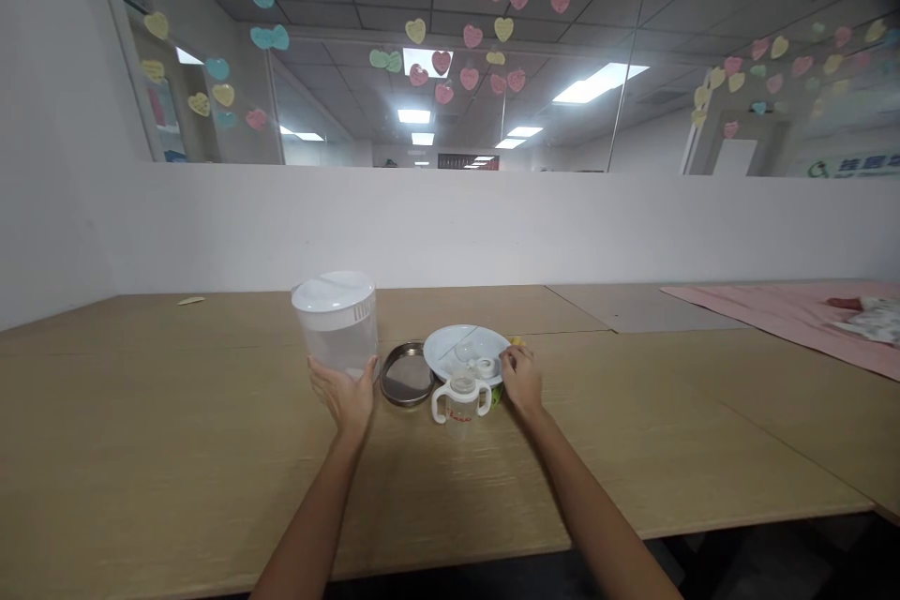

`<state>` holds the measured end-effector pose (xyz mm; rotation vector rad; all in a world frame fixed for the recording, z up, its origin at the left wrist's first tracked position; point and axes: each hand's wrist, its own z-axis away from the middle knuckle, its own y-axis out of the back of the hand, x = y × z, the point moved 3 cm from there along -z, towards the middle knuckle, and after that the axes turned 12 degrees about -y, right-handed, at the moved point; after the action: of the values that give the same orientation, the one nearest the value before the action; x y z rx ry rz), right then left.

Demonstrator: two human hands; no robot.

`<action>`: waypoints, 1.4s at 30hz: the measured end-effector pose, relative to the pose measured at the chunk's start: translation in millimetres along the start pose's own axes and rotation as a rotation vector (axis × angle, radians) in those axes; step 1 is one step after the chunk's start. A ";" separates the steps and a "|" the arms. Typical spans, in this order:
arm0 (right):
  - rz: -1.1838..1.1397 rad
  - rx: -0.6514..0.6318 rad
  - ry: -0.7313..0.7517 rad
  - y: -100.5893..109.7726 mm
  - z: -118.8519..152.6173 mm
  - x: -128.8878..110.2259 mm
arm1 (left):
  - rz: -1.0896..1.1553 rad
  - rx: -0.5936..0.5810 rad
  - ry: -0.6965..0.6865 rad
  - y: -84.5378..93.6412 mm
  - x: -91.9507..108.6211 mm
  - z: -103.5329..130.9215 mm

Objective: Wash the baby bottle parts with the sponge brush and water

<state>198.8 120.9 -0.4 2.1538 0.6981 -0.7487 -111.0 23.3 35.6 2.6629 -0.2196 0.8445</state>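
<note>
My left hand (344, 397) is wrapped round the lower part of a clear plastic pitcher (341, 344) with a white lid (334, 291). The pitcher stands upright at the left. At the right rim of a white plate (440, 344), my right hand (520, 375) has its fingers closed on the edge. A clear dome-shaped piece and a white ring-shaped cap (485, 367) lie on the plate. In front of it stands an uncapped clear baby bottle (462, 408) with two white handles. Something yellow and green shows partly from under the plate, mostly hidden.
A round, shallow metal tin (408, 375) sits between the pitcher and the plate. The wooden table (211, 450) runs back to a white wall with windows above. A pink cloth (794, 314) covers the far right, and a small flat pale piece (191, 301) lies far left.
</note>
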 end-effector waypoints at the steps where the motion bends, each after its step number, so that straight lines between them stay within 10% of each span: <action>1: 0.003 0.000 0.002 -0.1 0.0 0.1 | -0.010 -0.004 0.009 0.0 -0.5 -0.1; 26: -0.026 0.057 -0.033 6.7 6.2 -8.8 | -0.018 -0.071 0.040 -4.1 -5.6 3.0; 34: 0.099 0.127 -0.275 16.4 19.5 -4.5 | 0.041 -0.019 -0.455 16.0 31.3 13.9; 42: 0.393 -0.187 -0.324 -0.2 25.0 2.0 | 0.243 -0.467 -0.889 -24.6 50.2 46.7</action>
<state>192.8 102.1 -15.8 1.8606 0.1593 -0.7594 -39.5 27.1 22.4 2.3863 -0.8390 -0.3666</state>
